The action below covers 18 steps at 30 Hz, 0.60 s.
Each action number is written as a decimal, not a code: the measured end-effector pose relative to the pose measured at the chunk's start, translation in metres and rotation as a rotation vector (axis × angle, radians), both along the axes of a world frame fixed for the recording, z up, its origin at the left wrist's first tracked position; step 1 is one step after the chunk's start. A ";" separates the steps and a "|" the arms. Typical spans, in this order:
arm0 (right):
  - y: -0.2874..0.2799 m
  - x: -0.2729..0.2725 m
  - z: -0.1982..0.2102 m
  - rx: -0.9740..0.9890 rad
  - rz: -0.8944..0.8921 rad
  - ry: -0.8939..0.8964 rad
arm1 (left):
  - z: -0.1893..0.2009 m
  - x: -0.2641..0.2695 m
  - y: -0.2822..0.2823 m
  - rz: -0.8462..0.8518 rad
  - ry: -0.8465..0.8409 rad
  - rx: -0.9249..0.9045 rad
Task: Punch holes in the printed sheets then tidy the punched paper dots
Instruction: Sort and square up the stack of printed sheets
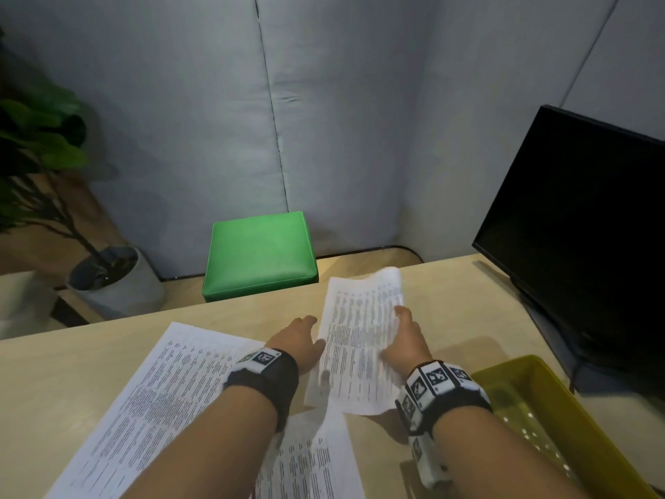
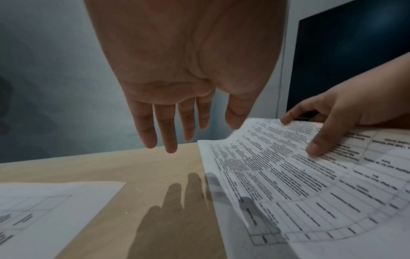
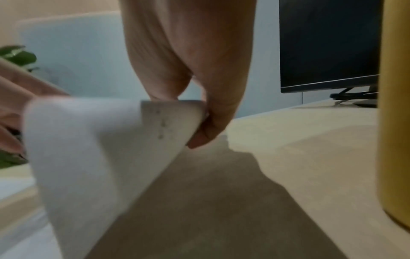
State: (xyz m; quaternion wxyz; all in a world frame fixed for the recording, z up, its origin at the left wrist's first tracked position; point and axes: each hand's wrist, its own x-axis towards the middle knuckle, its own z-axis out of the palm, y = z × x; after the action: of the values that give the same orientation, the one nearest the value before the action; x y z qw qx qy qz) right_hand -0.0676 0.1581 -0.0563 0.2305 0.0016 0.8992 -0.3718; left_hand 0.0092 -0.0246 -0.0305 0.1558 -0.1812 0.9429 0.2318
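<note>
Curling printed sheet (image 1: 360, 340) between right hand (image 1: 406, 340) fingers (image 2: 319, 140).

The head view looks forward and down over the tabletop (image 1: 90, 361) from above. Both wrist views sit low and close, facing along the fingers; all three share the lifted sheet (image 1: 360, 340) and dark monitor (image 1: 583, 225).

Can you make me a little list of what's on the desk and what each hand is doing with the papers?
right hand: pinches the lifted sheet at its right edge, thumb on top
lifted sheet: printed, curling, raised off the desk
left hand: fingers straight, hovering beside the lifted sheet's left edge, holding nothing
flat sheets: lying on the desk, left of the lifted one
yellow tray: on the desk, at the right
monitor: dark, far right
hole punch: not seen
</note>
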 end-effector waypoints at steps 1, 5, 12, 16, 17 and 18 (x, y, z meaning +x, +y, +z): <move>-0.002 0.000 0.007 -0.100 0.025 0.019 | 0.000 0.001 -0.003 0.051 0.035 0.057; -0.011 0.003 0.048 -0.432 0.144 0.044 | 0.004 0.007 -0.017 0.332 0.184 0.316; -0.025 0.002 0.098 -0.633 0.320 0.056 | 0.014 0.018 -0.055 0.574 0.359 0.805; -0.033 0.006 0.103 -0.616 0.368 0.083 | 0.042 0.025 -0.061 0.591 0.611 0.903; -0.036 0.008 0.103 -0.611 0.370 0.086 | 0.049 0.027 -0.062 0.588 0.654 0.902; -0.038 0.010 0.104 -0.607 0.372 0.084 | 0.055 0.030 -0.064 0.580 0.687 0.911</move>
State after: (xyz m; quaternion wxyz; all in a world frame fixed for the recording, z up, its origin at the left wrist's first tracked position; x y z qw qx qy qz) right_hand -0.0571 0.1199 0.0476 0.2469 -0.2458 0.7413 -0.5736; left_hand 0.0390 -0.0884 0.0245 -0.1630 -0.2600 0.6587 0.6870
